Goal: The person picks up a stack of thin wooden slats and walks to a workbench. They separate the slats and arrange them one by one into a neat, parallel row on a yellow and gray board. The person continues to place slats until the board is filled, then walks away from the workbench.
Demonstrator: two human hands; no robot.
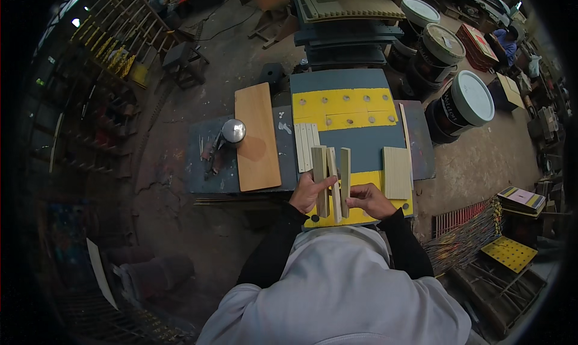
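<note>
My left hand (305,194) grips a small stack of pale wooden strips (319,164) upright, with the thumb across a slightly separate strip (335,200) at their right. A single wooden strip (345,169) is pinched in my right hand (371,200), apart from the others. Both hands are above a grey board with yellow bands (365,151), its yellow areas dotted with round spots. Beyond my left hand lie several pale slats with small holes (306,142), side by side. To the right of my right hand sits a block of pale strips or a ribbed panel (396,173); I cannot tell which.
A brown wooden board (257,164) lies at left, beside a shiny round metal container (234,131) and some tools (212,160). Lidded buckets (469,101) stand at right, stacked panels (347,4) at the back. A stool (183,60) is at far left; a person (505,42) is at far right.
</note>
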